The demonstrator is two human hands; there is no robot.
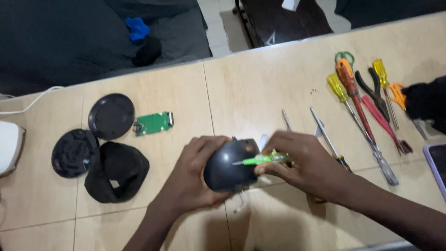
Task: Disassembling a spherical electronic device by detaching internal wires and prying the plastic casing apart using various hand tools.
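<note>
My left hand cups a rounded black plastic housing just above the wooden table. My right hand grips a small green-handled screwdriver, its thin metal tip touching the housing's side. A white wire end pokes out below the housing. To the left lie a round black disc cover, a green circuit board, a black ribbed round part and a black fabric-like ring piece.
Several screwdrivers, pliers and scissors lie at the right, with two thin metal tools near my right hand. A phone edge sits far right, a white object far left. Dark bags lie beyond the table.
</note>
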